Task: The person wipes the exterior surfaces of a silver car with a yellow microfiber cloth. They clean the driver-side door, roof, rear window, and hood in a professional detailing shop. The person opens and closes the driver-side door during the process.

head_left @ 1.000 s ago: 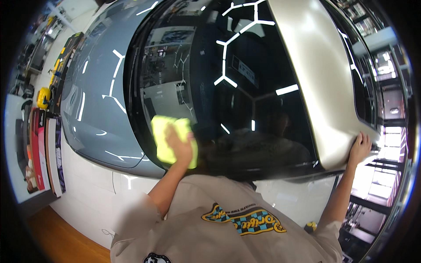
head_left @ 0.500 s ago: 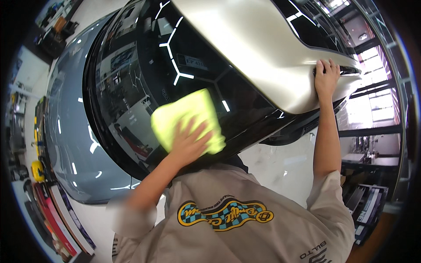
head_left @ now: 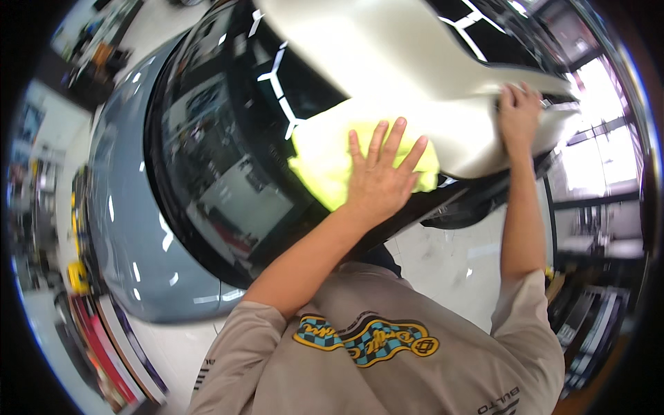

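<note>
A bright yellow-green cloth (head_left: 319,160) lies spread across the boundary between the car's dark glass (head_left: 221,131) and its pale silver body panel (head_left: 394,69). My left hand (head_left: 382,181) presses flat on top of it, fingers spread apart. To the right, my right hand (head_left: 520,121) rests on the silver panel's corner, its fingers bent over the edge beside a dark slot. The fingertips are partly hidden there. Branching ceiling lights reflect in the dark glass.
The car's blue-grey painted body (head_left: 124,221) curves along the left. Rolls of coloured material (head_left: 104,346) stand at the lower left near a yellow object (head_left: 78,277). More long boxes (head_left: 588,332) sit at the lower right. Bright windows (head_left: 595,138) line the right.
My left hand and the cloth have moved right and slightly up, from the dark glass onto the silver panel's edge. The fingers are spread wider. My right hand stays at the panel's corner.
</note>
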`<state>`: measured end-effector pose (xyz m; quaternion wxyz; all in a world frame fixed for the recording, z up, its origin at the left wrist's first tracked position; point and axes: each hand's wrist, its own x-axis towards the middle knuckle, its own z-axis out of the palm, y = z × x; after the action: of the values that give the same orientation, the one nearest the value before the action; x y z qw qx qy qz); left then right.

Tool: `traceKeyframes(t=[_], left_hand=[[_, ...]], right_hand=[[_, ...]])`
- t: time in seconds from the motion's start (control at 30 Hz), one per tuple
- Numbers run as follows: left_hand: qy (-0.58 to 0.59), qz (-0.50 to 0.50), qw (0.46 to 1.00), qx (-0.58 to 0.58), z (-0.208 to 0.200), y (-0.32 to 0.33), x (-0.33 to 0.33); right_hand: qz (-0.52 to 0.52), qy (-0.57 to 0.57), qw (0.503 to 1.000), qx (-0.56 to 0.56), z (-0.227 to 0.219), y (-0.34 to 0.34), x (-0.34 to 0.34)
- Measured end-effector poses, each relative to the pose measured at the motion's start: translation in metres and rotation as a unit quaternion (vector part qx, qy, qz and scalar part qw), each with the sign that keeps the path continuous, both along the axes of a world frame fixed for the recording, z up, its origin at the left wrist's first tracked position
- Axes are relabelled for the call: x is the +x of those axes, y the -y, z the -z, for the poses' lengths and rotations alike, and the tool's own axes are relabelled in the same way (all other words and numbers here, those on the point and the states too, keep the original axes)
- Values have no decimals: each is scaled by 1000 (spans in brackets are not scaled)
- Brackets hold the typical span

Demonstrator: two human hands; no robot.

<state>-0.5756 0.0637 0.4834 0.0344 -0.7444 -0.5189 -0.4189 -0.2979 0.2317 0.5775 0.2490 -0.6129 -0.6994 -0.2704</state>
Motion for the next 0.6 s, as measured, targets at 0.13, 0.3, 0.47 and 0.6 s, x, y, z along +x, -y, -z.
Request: traceKeyframes(t=[0.13,0.3,0.47,0.6], left_hand=[[88,-121,984,-102,51,70,-35],[166,-361,880,-260,186,185,-112],[304,-544,719,-308,341,275,-222],[523,-614,431,-405,344,239,-259]], right_hand=[[33,104,994,-17,-4,-8,29],[-18,130,991,-37,-9,-46,58],[-27,82,996,-37,-8,-59,60],[-2,70,997,-40,-7,-57,54]])
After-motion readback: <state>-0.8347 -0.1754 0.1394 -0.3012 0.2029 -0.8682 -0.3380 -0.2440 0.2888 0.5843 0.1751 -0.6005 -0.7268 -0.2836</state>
